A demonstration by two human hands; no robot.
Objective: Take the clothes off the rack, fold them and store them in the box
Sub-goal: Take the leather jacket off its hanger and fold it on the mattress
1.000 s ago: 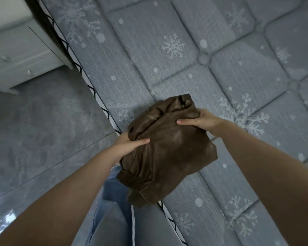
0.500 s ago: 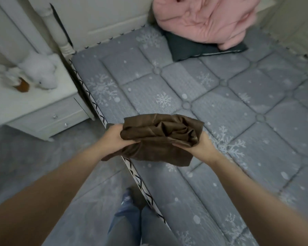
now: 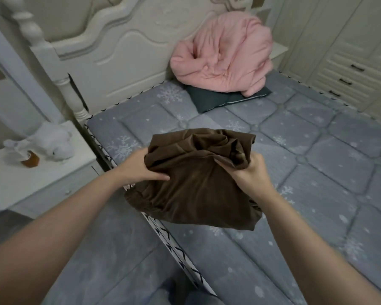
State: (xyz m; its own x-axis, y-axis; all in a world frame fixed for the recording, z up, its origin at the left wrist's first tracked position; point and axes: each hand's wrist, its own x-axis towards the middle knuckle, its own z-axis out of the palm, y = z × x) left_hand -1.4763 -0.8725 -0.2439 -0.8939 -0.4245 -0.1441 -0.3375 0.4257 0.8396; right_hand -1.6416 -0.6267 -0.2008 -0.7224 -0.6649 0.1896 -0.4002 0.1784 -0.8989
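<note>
A folded brown garment (image 3: pixel 198 183) hangs in the air above the left edge of the bed. My left hand (image 3: pixel 139 167) grips its left side with the thumb on top. Its right upper corner is held by my right hand (image 3: pixel 250 172), fingers curled round the bunched cloth. The lower part of the garment droops below my hands. No rack and no box are in view.
The grey quilted mattress (image 3: pixel 317 172) with snowflakes fills the right. A pink blanket (image 3: pixel 224 56) lies on a dark pillow (image 3: pixel 218 99) by the white headboard (image 3: pixel 119 47). A white nightstand (image 3: pixel 37 179) with a plush toy (image 3: pixel 46 143) stands left. White drawers (image 3: pixel 343 71) are at the far right.
Both hands have lifted the brown garment off the mattress and hold it higher. My view has tilted up, bringing the headboard, pink blanket and nightstand into sight.
</note>
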